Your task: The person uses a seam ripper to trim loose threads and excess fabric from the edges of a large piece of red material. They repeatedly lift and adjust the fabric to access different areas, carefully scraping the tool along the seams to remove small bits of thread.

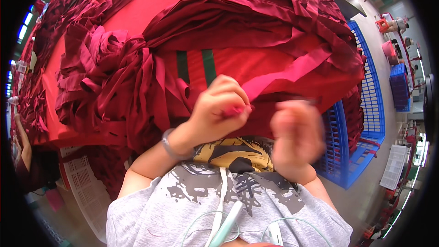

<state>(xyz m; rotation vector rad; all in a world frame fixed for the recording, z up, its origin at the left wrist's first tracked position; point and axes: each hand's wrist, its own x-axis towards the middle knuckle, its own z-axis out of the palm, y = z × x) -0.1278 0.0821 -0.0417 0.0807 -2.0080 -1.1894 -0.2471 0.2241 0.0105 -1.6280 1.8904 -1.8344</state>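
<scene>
My left hand [222, 103] is closed around a maroon fabric strip [290, 73], with a bit of the cloth showing between its fingers. From there the strip runs up and right to a long heap of strips [256, 13] lying across the table. My right hand [297, 130] is raised in front of my chest, smeared by motion. Its fingers look bent, but whether they hold anything is unclear. A dark blurred shape shows at its top edge. Left of my left hand, a bunched pile of maroon strips [109, 73] hangs over the table's near edge.
The red-covered table [123, 11] has two dark green bands [208, 66] near its middle. Blue plastic baskets [372, 82] stand at the right, holding maroon fabric. A white basket [84, 187] sits below left. Another person's arm [22, 139] shows at the far left.
</scene>
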